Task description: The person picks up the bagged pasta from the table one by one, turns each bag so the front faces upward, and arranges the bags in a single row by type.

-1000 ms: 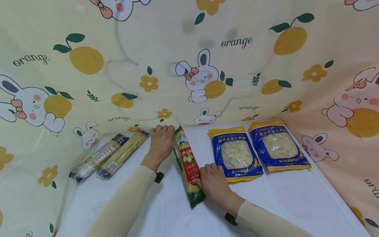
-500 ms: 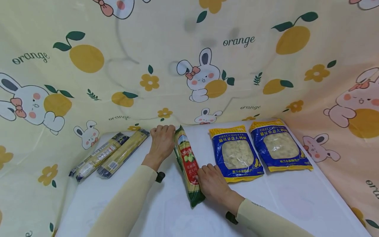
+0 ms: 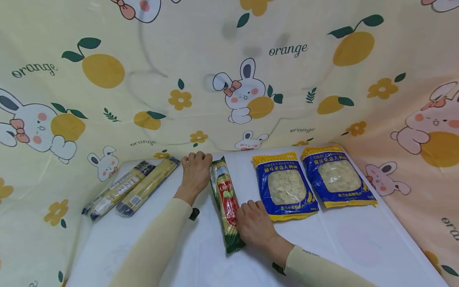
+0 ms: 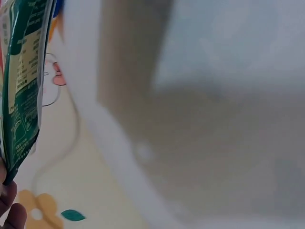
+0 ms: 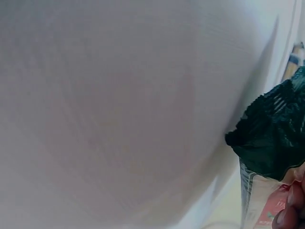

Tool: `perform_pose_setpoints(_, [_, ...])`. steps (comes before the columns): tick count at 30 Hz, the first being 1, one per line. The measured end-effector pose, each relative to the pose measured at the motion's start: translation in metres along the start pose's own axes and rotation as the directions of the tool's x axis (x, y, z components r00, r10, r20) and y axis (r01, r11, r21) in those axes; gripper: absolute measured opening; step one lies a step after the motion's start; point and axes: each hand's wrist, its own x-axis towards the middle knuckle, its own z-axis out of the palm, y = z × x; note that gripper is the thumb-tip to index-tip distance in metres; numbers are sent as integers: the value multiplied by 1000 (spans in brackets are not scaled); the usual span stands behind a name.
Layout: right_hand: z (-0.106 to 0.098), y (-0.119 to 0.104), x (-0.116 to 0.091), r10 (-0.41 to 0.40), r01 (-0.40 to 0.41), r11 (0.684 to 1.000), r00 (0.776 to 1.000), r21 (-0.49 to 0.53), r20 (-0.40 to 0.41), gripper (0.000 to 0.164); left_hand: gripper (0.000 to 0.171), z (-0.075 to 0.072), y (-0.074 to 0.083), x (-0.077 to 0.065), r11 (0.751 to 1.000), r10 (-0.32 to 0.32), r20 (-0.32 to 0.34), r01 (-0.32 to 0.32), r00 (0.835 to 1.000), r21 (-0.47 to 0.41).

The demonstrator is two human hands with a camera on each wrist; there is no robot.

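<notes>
A long packet of spaghetti with a red label and green ends stands out in the middle of the white table. My left hand holds it by the far end, fingers bent over the left edge. In the left wrist view, fingertips meet the corner of the packet's green side. My right hand grips the right side near the close end, its fingers curled. The right wrist view catches the crumpled green end with fingers against the packet beneath it.
Two clear spaghetti packets lie slanted at the left. On the right are two blue and yellow bags of orecchiette. A printed cloth hangs behind the white table.
The held spaghetti packet has turned slightly, its far end shifting right and its close end a little left. My right hand has moved slightly left with it; the left hand barely moved.
</notes>
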Motion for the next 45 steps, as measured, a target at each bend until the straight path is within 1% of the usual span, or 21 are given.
perform_pose_setpoints(2, [1,-1,-1,-7,7,1000,1000,-17,11,21,16,6,-1,0,1000,-6,55,4,998,24])
perform_pose_setpoints(5, [2,-2,-2,-4,5,1000,1000,-31,26,20,18,12,-2,-1,999,6,88,-11,996,47])
perform_pose_setpoints(9, [1,-2,-2,9,-7,999,999,-40,53,20,17,15,-1,1,998,37,80,-41,996,53])
perform_pose_setpoints(13, [-1,-2,0,20,-14,998,995,-57,97,17,16,17,0,5,995,61,89,-67,994,70])
perform_pose_setpoints(16, [-2,-3,2,27,-20,998,992,-62,123,15,14,18,1,7,993,65,102,-74,993,89])
perform_pose_setpoints(19, [-1,-4,2,40,-32,998,990,-60,137,16,13,21,3,8,992,63,101,-73,993,102])
perform_pose_setpoints(25, [1,-3,1,55,-48,997,990,-52,130,18,13,27,5,10,992,43,130,-57,991,109])
perform_pose_setpoints(30, [3,0,0,52,-47,998,993,-48,103,20,11,32,7,11,993,48,115,-60,992,101])
perform_pose_setpoints(33, [4,-1,-1,49,-45,998,995,-51,87,22,10,34,6,9,993,48,103,-58,993,98])
perform_pose_setpoints(35, [4,-1,0,50,-47,998,996,-42,77,25,8,34,6,7,995,34,102,-43,994,91])
perform_pose_setpoints(38, [2,-2,0,56,-55,998,996,-22,74,27,4,35,6,4,997,11,73,-16,997,74])
perform_pose_setpoints(41, [0,-1,0,66,-65,998,994,-11,83,26,8,34,9,-1,999,-2,59,-1,998,50])
perform_pose_setpoints(43, [-1,0,-1,76,-75,997,993,-12,89,26,13,33,12,-5,999,-5,74,2,997,44])
perform_pose_setpoints(45, [-1,2,-2,89,-88,996,992,-13,87,26,16,30,17,-11,999,-15,106,11,994,42])
